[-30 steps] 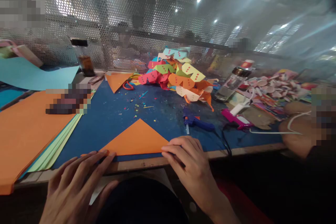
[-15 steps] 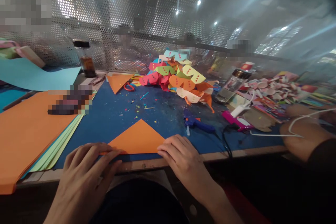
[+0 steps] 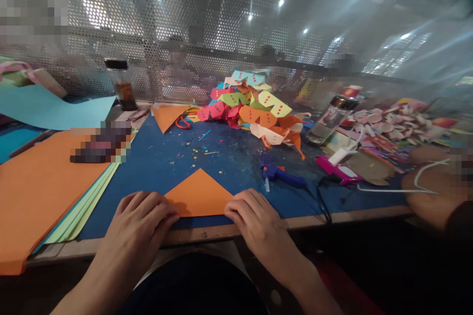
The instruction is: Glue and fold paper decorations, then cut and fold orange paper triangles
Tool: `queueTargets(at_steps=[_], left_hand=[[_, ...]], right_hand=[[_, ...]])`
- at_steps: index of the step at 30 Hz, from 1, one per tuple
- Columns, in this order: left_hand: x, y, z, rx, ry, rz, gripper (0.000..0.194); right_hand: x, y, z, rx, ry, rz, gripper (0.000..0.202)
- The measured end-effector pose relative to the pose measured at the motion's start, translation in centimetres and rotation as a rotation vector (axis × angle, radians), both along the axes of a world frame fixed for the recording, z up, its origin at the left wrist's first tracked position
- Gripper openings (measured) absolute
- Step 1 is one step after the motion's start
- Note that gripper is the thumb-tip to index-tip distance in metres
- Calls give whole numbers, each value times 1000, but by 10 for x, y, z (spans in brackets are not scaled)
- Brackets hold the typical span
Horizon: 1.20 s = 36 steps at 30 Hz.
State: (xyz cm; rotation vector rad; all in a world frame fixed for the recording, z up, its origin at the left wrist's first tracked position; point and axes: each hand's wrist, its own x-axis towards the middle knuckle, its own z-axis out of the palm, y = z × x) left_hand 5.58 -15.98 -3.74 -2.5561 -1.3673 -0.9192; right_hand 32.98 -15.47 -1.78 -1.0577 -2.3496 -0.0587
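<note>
An orange paper triangle (image 3: 200,194) lies on the blue table surface near the front edge, its peak pointing away from me. My left hand (image 3: 144,221) pinches its left corner, fingers pressed together. At the right corner, my right hand (image 3: 256,221) grips the paper between thumb and fingers. Both corners are hidden under the fingertips. Beyond the triangle are small paper scraps. A blue glue gun (image 3: 283,174) rests to the right of the paper, and another orange folded piece (image 3: 168,117) lies farther back beside red-handled scissors (image 3: 183,120).
Orange sheets (image 3: 40,182) and a dark pixelated object are at left. Colourful folded papers (image 3: 254,108) pile up at the back centre. Two bottles (image 3: 125,88) (image 3: 328,120) stand behind. A pink device (image 3: 340,171) with a white cable lies right, near another person's arm (image 3: 424,192).
My left hand has moved right and its fingers have drawn together at the triangle's left corner. My right hand has stayed at the right corner. The view has shifted slightly.
</note>
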Motion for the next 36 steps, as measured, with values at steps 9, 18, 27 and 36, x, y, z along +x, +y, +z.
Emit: queueTargets(at_steps=[9, 18, 27, 36], left_hand=[[5, 0, 3, 58, 34, 0, 13], [0, -6, 2, -40, -9, 24, 13], [-6, -1, -1, -216, -27, 81, 19], [-7, 2, -2, -201, -36, 124, 15]], right_hand=[[-2, -3, 0, -35, 50, -23, 5], [-3, -3, 0, -140, 161, -9, 11], [-4, 3, -1, -246, 228, -86, 15], [-7, 5, 4, -276, 186, -150, 17]])
